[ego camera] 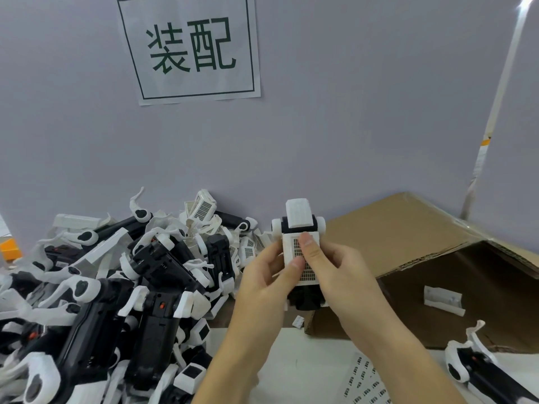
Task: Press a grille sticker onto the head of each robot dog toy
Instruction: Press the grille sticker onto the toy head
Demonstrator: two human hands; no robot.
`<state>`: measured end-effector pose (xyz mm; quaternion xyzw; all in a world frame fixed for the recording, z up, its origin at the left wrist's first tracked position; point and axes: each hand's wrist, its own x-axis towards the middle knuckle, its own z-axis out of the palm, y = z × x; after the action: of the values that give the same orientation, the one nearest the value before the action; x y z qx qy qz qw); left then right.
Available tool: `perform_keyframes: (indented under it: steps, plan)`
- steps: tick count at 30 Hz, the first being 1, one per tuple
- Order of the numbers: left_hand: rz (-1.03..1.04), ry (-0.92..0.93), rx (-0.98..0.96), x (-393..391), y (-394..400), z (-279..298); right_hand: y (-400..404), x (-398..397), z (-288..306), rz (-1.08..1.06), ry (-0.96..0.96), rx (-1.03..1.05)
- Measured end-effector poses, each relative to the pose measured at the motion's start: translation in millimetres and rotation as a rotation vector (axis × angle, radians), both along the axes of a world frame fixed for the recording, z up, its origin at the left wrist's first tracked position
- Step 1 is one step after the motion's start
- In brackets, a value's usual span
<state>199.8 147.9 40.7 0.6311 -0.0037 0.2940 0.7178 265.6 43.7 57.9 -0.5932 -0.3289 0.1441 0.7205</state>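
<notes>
Both hands hold the dog (300, 243) up over the box (408, 228), left hand (262, 284) gripping its head, right hand (329, 272) thumb flat on the sticker (297, 249), long axis running toward the wrists.

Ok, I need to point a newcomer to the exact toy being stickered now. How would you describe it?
Look below the white paper wall sign, right of the heap of black-and-white plastic robot dog toys, in front of the brown cardboard box. The one white-and-black robot dog toy held upright in both hands, the right hand's thumb pressing a grille sticker.
</notes>
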Motion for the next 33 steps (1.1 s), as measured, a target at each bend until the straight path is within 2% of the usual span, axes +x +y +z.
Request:
perform_keyframes:
  steps: [3, 10, 17, 22, 29, 33]
  plan:
    - [0.074, -0.012, 0.015, 1.7, -1.2, -2.0, -2.6, 1.5, 0.7, 0.046, -0.013, -0.003]
    - [0.147, -0.001, 0.067, 2.3, -1.2, -3.8, -1.5, 1.4, -1.0, -0.056, -0.169, -0.016]
    - [0.044, -0.027, -0.109, -1.2, 8.7, 0.3, 0.1, -1.6, 0.2, 0.007, -0.131, 0.043]
    - [-0.027, -0.008, -0.162, 1.0, 8.4, 0.5, -3.1, 0.3, 2.0, 0.057, -0.117, -0.006]
    - [0.233, -0.011, 0.116, 2.3, -1.1, -2.8, 4.0, -0.3, -3.3, -0.053, -0.164, -0.051]
    - [0.276, 0.023, 0.089, 3.9, -3.3, -4.0, 3.9, 0.4, -3.3, -0.046, -0.150, -0.059]
